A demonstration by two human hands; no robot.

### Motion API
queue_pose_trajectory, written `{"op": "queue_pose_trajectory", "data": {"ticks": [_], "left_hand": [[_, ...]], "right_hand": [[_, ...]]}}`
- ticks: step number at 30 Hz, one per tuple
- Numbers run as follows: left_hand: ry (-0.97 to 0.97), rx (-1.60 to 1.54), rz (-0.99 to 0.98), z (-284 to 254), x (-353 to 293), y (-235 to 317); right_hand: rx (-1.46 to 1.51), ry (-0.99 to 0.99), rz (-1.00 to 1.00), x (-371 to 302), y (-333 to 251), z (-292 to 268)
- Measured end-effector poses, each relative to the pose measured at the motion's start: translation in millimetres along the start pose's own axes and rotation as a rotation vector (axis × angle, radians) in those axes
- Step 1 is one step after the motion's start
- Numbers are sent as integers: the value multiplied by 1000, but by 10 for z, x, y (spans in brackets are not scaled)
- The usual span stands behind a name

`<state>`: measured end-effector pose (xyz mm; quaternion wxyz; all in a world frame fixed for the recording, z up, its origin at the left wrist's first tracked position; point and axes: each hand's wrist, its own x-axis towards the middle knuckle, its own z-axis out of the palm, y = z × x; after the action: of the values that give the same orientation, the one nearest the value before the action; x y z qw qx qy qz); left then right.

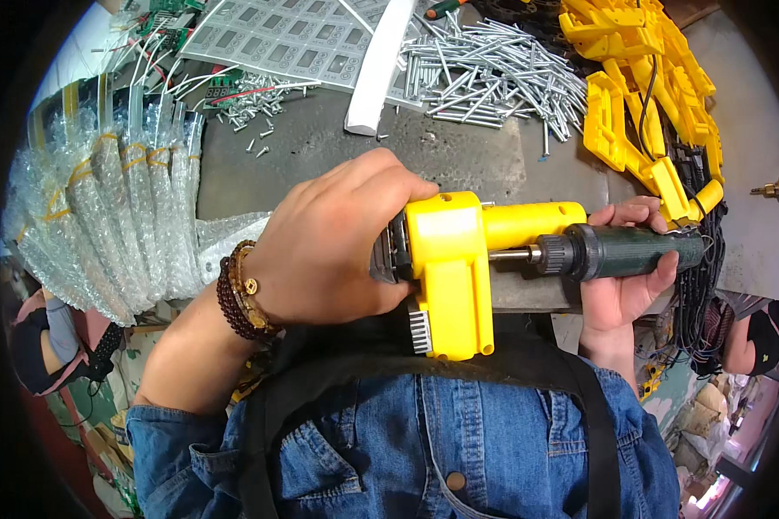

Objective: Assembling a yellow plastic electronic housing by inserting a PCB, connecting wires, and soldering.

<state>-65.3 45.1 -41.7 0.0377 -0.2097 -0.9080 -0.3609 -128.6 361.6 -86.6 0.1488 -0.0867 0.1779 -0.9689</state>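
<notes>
Yellow housing (pixel 452 272) between 2 hands (pixel 331 242)

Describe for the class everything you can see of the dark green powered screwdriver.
The powered screwdriver has a dark green, plastic-looking cylindrical body, a ribbed black collar and a slim metallic bit. Gripped in the right hand, it lies roughly crosswise in view, its bit pointing left at the yellow housing. Whether the tip enters the housing, or the tool is running, cannot be told.
</notes>
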Motion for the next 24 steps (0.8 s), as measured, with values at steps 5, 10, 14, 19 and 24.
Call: {"op": "queue_pose_trajectory", "data": {"ticks": [5,10,14,19,24], "left_hand": [[-1,-34,7,8,11,-35],[-3,-56,8,-7,42,-51],[-29,-81,-19,-19,51,-46],[-28,-47,-8,-17,33,-23],[-99,197,164,-206,67,26]], "right_hand": [[-4,-55,5,39,-1,-43],[9,-85,-2,62,8,-43],[6,-83,-12,62,23,-50],[-16,-152,14,87,-9,-95],[-54,-14,34,62,-61,-42]]}}
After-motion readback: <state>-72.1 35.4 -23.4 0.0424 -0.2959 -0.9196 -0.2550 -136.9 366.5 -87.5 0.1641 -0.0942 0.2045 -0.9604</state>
